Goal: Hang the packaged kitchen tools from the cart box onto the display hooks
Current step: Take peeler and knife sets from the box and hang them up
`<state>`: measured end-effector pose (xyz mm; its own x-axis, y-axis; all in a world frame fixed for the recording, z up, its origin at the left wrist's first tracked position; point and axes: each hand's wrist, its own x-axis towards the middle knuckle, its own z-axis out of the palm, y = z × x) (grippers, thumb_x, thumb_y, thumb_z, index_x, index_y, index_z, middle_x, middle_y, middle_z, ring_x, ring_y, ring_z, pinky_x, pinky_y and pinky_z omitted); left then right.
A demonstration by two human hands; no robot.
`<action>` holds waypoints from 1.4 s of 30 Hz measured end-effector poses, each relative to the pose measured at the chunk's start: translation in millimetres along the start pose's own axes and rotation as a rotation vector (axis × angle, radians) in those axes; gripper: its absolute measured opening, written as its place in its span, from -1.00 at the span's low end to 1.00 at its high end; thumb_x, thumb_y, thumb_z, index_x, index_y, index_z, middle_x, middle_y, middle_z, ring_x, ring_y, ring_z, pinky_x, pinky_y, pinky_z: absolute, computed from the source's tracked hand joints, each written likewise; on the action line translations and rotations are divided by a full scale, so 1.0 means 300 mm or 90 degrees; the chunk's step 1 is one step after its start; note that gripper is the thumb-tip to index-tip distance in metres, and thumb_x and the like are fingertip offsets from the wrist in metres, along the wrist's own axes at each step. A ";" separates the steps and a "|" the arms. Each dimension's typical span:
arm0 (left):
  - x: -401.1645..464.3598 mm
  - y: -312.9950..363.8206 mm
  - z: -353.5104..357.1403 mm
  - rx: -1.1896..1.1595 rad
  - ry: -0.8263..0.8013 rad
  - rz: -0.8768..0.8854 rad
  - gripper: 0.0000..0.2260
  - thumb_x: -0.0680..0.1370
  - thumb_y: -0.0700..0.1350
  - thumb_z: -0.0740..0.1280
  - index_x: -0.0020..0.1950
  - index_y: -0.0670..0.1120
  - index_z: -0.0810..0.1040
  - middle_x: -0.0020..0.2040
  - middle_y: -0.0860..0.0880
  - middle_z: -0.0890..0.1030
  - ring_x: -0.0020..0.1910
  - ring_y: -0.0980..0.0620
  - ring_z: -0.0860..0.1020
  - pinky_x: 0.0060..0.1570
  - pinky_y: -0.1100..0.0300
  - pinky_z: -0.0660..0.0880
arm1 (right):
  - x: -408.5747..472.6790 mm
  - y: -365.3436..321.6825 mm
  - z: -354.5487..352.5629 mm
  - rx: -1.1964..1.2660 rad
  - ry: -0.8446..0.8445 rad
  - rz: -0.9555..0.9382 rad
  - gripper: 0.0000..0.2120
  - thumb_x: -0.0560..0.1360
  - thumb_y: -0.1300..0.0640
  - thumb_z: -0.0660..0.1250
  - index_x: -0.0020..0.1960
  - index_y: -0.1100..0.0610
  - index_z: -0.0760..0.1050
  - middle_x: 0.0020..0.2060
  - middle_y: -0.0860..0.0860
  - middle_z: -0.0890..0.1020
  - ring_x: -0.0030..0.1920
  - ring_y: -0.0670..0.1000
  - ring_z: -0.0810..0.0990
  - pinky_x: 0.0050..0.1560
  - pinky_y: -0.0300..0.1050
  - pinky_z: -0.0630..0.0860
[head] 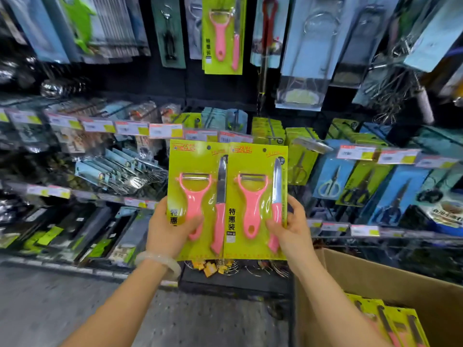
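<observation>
Two yellow-green blister packs, each with a pink peeler and a pink-handled knife, are held upright side by side in front of the display. My left hand (168,227) grips the left pack (198,199) at its lower left, thumb across the front. My right hand (292,227) grips the right pack (258,199) at its lower right edge. Each card has a hang hole near its top. The same kind of pack (223,36) hangs on a hook high in the display. More such packs (390,321) lie in the cardboard cart box (355,274) at the lower right.
Hooks and racks hold packaged scissors (333,181), tongs (313,51), whisks and other tools, with price tags (165,130) along the rails. Grey floor (50,296) stretches at the lower left. Wire items (225,266) sit low under the held packs.
</observation>
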<state>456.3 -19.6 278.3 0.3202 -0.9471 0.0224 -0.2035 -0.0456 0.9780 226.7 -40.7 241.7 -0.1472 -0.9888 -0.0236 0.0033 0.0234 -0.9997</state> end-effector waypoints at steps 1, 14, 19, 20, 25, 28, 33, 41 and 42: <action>0.010 0.019 -0.023 -0.011 0.001 0.006 -0.51 0.37 -0.18 0.52 0.26 -0.07 0.45 0.07 -0.03 0.60 0.07 -0.04 0.56 -0.05 0.13 0.47 | 0.013 -0.015 0.023 -0.002 -0.005 -0.014 -0.36 0.48 0.31 0.36 0.42 -0.10 0.21 0.26 0.19 0.48 -0.07 0.13 0.60 -0.21 0.01 0.59; 0.279 0.291 -0.147 -0.061 0.061 0.120 -0.31 0.29 0.01 0.55 0.35 -0.09 0.38 0.23 -0.11 0.55 0.22 -0.15 0.51 0.23 -0.22 0.42 | 0.283 -0.340 0.225 -0.027 -0.037 -0.178 -0.34 0.40 0.13 0.42 0.26 -0.44 0.23 0.37 0.01 0.42 0.35 0.18 0.41 0.23 0.33 0.43; 0.413 0.395 -0.131 -0.073 0.080 0.156 -0.56 0.38 -0.14 0.51 0.19 -0.03 0.44 0.09 0.00 0.59 0.08 -0.02 0.55 0.18 -0.07 0.46 | 0.418 -0.474 0.260 -0.021 -0.039 -0.233 -0.38 0.45 0.24 0.39 0.30 -0.30 0.26 0.25 -0.01 0.52 0.17 0.12 0.57 0.07 0.22 0.56; 0.439 0.415 -0.128 -0.078 0.084 0.161 -0.59 0.39 -0.17 0.51 0.16 0.00 0.45 0.05 0.01 0.60 0.04 -0.01 0.56 0.13 -0.03 0.48 | 0.444 -0.501 0.265 -0.019 -0.040 -0.238 -0.37 0.46 0.28 0.37 0.33 -0.26 0.24 0.22 0.00 0.54 0.08 0.09 0.62 -0.03 0.14 0.61; 0.553 0.494 -0.120 -0.099 0.122 0.201 -0.56 0.38 -0.20 0.51 0.21 -0.07 0.46 0.02 -0.05 0.62 -0.03 -0.03 0.60 -0.13 0.10 0.52 | 0.554 -0.626 0.302 -0.032 -0.052 -0.284 -0.34 0.48 0.27 0.36 0.40 -0.22 0.18 0.24 -0.03 0.51 0.13 0.11 0.60 -0.05 0.16 0.62; 0.605 0.522 -0.116 -0.099 0.142 0.214 -0.52 0.36 -0.18 0.52 0.22 -0.07 0.45 0.05 -0.06 0.62 -0.01 -0.03 0.59 0.01 0.00 0.53 | 0.603 -0.688 0.319 -0.032 -0.053 -0.308 -0.30 0.49 0.31 0.33 0.44 -0.20 0.14 0.33 0.00 0.42 0.23 0.08 0.51 -0.35 -0.23 0.60; 0.669 0.537 -0.127 -0.100 0.168 0.201 -0.37 0.32 -0.09 0.55 0.33 -0.02 0.39 0.19 -0.04 0.57 0.16 -0.10 0.54 0.19 -0.17 0.46 | 0.679 -0.764 0.337 -0.052 -0.066 -0.360 -0.31 0.50 0.35 0.30 0.44 -0.19 0.16 0.43 -0.02 0.31 0.19 0.02 0.52 -0.42 -0.30 0.55; 0.743 0.499 -0.124 -0.118 0.171 0.190 -0.53 0.37 -0.17 0.51 0.20 0.03 0.42 0.05 0.00 0.60 0.03 -0.06 0.59 0.05 -0.05 0.51 | 0.788 -0.846 0.379 -0.097 -0.048 -0.399 -0.29 0.50 0.33 0.31 0.44 -0.24 0.16 0.44 -0.13 0.28 0.40 -0.01 0.33 0.19 0.25 0.49; 0.752 0.498 -0.123 -0.117 0.167 0.193 -0.55 0.38 -0.18 0.51 0.18 0.03 0.44 0.02 0.00 0.62 -0.01 -0.05 0.60 0.00 -0.03 0.53 | 0.794 -0.849 0.383 -0.105 -0.045 -0.400 -0.29 0.50 0.32 0.31 0.43 -0.27 0.15 0.44 -0.13 0.28 0.40 0.04 0.35 0.17 0.31 0.48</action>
<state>532.2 -228.3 437.1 0.5002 -0.7951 0.3429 -0.1636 0.3021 0.9391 304.5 -298.9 490.7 -0.0067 -0.8283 0.5603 -0.2154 -0.5459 -0.8097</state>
